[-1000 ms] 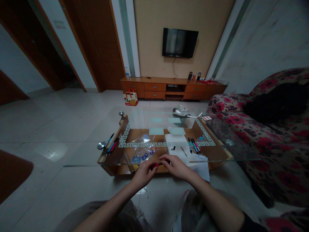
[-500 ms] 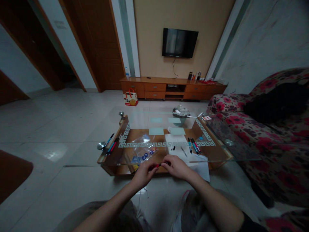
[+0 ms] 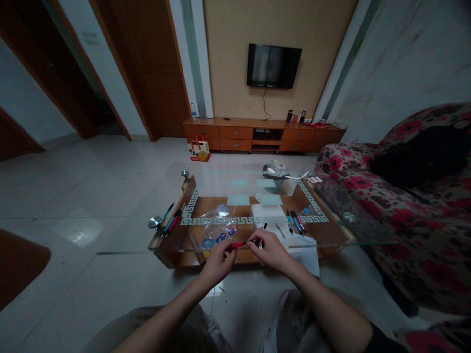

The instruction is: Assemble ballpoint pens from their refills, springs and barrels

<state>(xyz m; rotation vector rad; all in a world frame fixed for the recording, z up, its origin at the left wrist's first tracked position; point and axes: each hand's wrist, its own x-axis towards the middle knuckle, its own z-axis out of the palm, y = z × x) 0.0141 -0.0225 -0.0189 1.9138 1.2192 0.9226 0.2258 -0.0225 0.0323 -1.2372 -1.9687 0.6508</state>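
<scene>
A red pen (image 3: 240,244) with a dark end lies level between my hands, above the near edge of the glass table (image 3: 125,247). My left hand (image 3: 220,260) is closed around its red end. The fingers of my right hand (image 3: 268,246) pinch its dark end. Just beyond the right hand are small black pieces (image 3: 264,226) and a slim grey pen (image 3: 280,231). Several blue, black and red pens (image 3: 296,222) lie to the right, and more pens (image 3: 171,223) lie at the table's left side. Clear plastic packaging (image 3: 221,225) lies past my left hand.
White paper sheets (image 3: 306,257) hang at the table's near right. A basket (image 3: 274,176) holding crumpled plastic shows beyond the table's far edge. The flowered sofa (image 3: 353,196) stands to the right, and a paper bag (image 3: 199,149) stands on the floor by the TV cabinet (image 3: 235,132).
The hands have risen slightly and more of the red pen shows between them. My right hand has shifted a little right and now partly covers the black pieces.
</scene>
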